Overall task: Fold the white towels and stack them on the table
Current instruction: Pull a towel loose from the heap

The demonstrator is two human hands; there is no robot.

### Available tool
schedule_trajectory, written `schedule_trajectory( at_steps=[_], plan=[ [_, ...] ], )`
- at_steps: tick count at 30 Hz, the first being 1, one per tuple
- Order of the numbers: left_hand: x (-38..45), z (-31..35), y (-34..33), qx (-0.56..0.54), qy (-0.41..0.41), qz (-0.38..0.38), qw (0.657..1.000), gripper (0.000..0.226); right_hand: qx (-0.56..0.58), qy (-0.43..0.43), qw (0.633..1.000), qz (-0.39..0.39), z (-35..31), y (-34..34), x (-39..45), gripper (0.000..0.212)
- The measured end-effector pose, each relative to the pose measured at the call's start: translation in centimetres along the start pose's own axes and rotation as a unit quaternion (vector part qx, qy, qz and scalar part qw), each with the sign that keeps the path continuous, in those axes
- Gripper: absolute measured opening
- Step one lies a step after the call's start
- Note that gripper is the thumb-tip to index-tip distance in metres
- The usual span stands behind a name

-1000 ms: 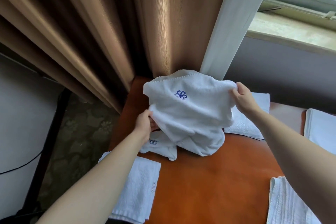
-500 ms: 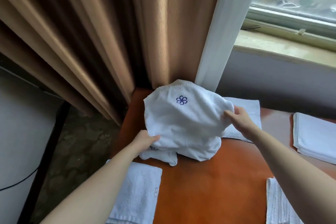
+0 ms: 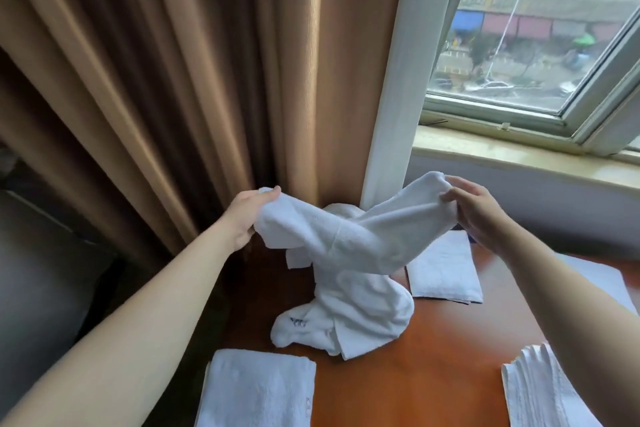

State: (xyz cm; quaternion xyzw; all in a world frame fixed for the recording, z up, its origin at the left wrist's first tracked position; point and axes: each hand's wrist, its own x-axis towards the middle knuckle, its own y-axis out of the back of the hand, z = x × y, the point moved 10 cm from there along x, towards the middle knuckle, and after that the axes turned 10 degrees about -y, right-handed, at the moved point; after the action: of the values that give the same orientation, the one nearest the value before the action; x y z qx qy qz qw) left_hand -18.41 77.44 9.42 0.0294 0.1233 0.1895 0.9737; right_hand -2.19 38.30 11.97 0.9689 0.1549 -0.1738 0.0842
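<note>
Both hands are raised above the orange-brown table (image 3: 433,374), well apart, each gripping one end of the same white towel (image 3: 346,243). It is plain terry cloth, crumpled and twisted, with faint blue stitching on the bunched lower part. My left hand (image 3: 247,217) curls its fingers over the towel's end nearest the brown curtain (image 3: 173,80); my right hand (image 3: 476,210) pinches the opposite end between thumb and fingers, on the side away from the curtain. The held span runs side to side, sagging in the middle, with the right end slightly higher. From that sag the remaining cloth hangs down and heaps on the table, its loose tip pointing toward me. Folded white towels (image 3: 258,388) lie flat on the table around the heap.
</note>
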Motion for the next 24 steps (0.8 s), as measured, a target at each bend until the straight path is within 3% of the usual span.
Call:
schedule_trajectory(
  at_steps=[4,8,12,15,16,17,19,21,24],
  plan=[
    [0.4,6.1,1.4,0.079,-0.067,0.013,0.995,0.043,-0.018,0.069,0.997,0.038,-5.3,1.3,-2.0,0.038],
    [0.7,9.7,2.2,0.111,-0.069,-0.001,0.991,0.041,0.016,0.097,0.994,0.049,-8.9,1.9,-3.8,0.028],
    [1.0,12.3,3.1,0.012,-0.038,0.03,0.999,0.039,0.08,0.082,0.992,0.058,-10.4,2.3,-4.2,0.026],
    [1.8,15.2,2.8,-0.13,-0.047,0.003,0.99,0.039,0.3,0.112,0.947,0.038,-12.5,3.9,-4.3,0.024],
    [2.0,16.5,2.8,-0.178,-0.075,-0.006,0.981,0.043,0.365,0.117,0.923,0.014,-12.8,4.3,-4.3,0.031],
    [1.9,17.2,2.9,-0.202,-0.1,-0.016,0.974,0.046,0.368,0.101,0.924,-0.002,-12.4,4.0,-4.1,0.045],
    [1.3,15.7,1.9,-0.131,-0.093,-0.059,0.985,0.055,0.193,0.002,0.981,-0.018,-8.7,1.7,-4.0,0.056],
    [0.7,11.5,0.6,0.027,-0.026,-0.114,0.993,0.057,0.046,-0.089,0.993,-0.057,-4.1,-1.0,-4.3,0.056],
    [1.4,8.9,1.1,0.115,-0.001,-0.092,0.989,0.048,0.046,-0.084,0.995,0.001,-2.8,-1.0,-4.0,0.041]
  ],
)
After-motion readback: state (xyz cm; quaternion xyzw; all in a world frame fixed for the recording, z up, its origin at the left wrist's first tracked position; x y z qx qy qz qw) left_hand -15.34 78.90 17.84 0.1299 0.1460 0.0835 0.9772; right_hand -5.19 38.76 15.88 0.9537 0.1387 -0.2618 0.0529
